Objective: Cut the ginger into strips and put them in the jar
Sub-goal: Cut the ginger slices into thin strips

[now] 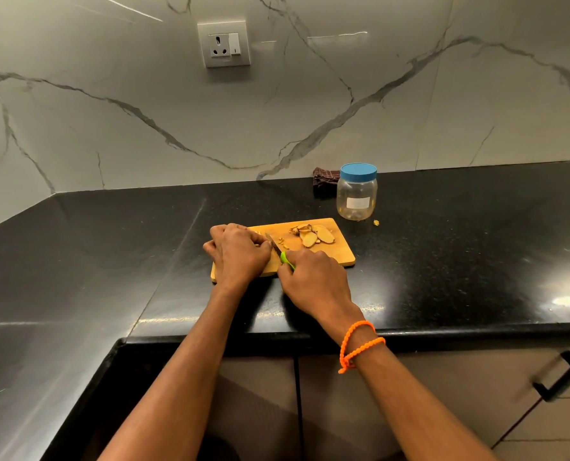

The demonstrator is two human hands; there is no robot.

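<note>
Cutting board (338,252): we take this wooden board as our landmark; it lies flat on the black countertop (110,247), its long side running left to right.
Left hand (238,252): we see it resting on the board's left part, knuckles up, fingers curled down and bunched at the knife blade. We cannot tell whether a piece of ginger sits under the fingertips, since the hand hides that spot.
Right hand (313,277): it lies over the board's near edge, towards the middle, fingers wrapped round the knife's green handle.
Knife (278,252): the blade slants across the board from the right hand up and away to the left, its tip just beside the left hand's fingertips. Only a short bit of green handle shows above the right hand.
Ginger slices (315,236): we count several flat oval slices, overlapping in a loose heap on the board's far right part, well apart from both hands.
Cut bits (282,241): a few small pieces lie on the board just right of the blade, between the knife and the slices.
Jar (356,193): clear plastic with a blue lid on, it stands upright on the countertop just beyond the board's far right corner; what lies at its bottom we cannot make out.
Stray scrap (376,222): one small yellow bit lies on the countertop right of the board, near the jar's base.
Dark cloth (325,179): it is bunched against the wall beyond the board, just left of the jar.
Orange bracelet (358,346): it is looped twice round the right wrist, nearer us than the board.
</note>
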